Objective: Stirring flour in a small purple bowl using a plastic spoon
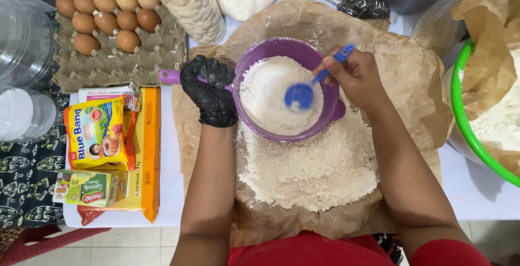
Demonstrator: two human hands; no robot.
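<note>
Sieve [281,90] btwn hands: gloved left hand [210,90] grips rim, right hand [355,74] holds blue spoon [314,84] inside.

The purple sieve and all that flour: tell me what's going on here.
A person holds the purple sieve by its handle with the gloved left hand above a flour heap on brown paper. The bare right hand works a blue spoon through the flour inside the sieve. An egg tray and yellow packets sit to the left.
</note>
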